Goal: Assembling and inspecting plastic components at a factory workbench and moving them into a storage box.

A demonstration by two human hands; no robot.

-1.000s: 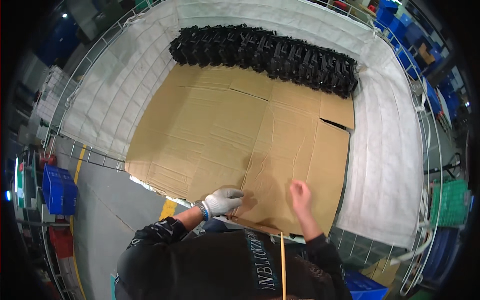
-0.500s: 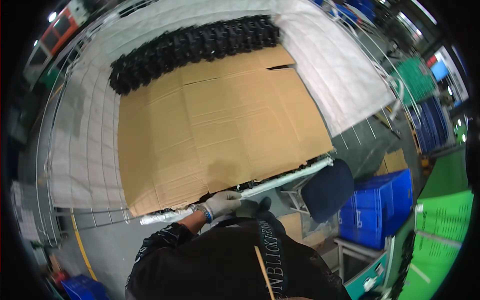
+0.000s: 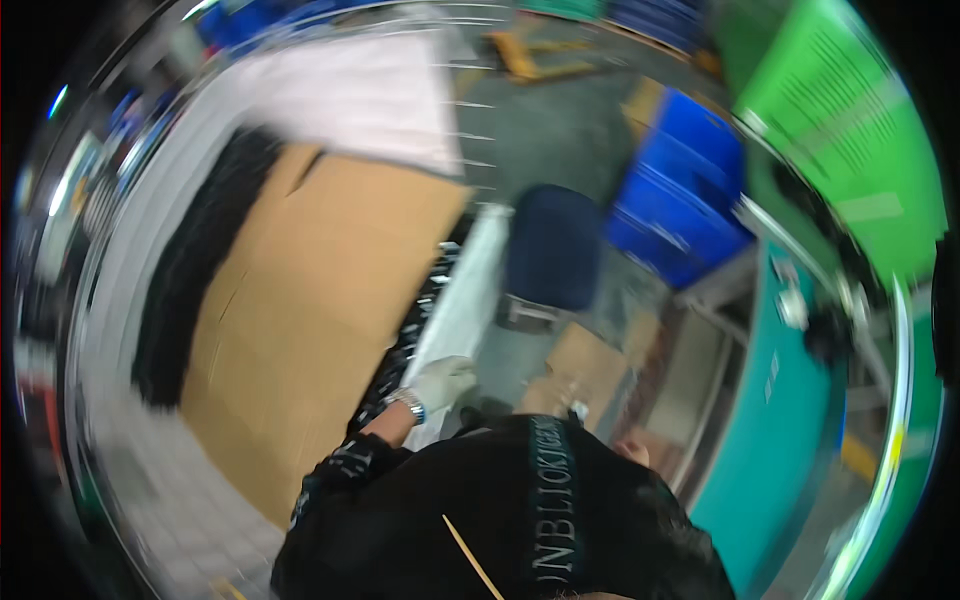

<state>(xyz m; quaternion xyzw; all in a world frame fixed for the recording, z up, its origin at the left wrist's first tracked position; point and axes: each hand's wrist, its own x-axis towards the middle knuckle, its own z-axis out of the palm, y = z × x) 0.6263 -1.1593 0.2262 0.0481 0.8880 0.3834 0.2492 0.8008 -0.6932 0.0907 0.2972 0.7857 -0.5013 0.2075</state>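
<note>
My left hand (image 3: 443, 385), in a pale glove with a metal-banded watch (image 3: 407, 403) at the wrist, is at the white lining (image 3: 468, 290) over the near edge of a wire cage. Motion blur hides whether its fingers grip that edge. Inside the cage a brown cardboard sheet (image 3: 320, 290) lies flat, with black parts (image 3: 405, 335) showing beneath its near edge. More black bristly parts (image 3: 200, 270) run along its far side. Of my right hand (image 3: 632, 448) only a patch of bare skin shows beside my body; its fingers are hidden.
Beyond the cage edge stands a dark blue stool (image 3: 553, 248). Blue crates (image 3: 680, 195) are behind it, and flattened cardboard (image 3: 585, 370) lies on the floor. To my right are a teal-topped table (image 3: 770, 430) and a bright green panel (image 3: 850, 130).
My view has swung to the right, so the cage now sits at the left and the teal table shows more fully. My left hand stays by the cage's lined edge.
</note>
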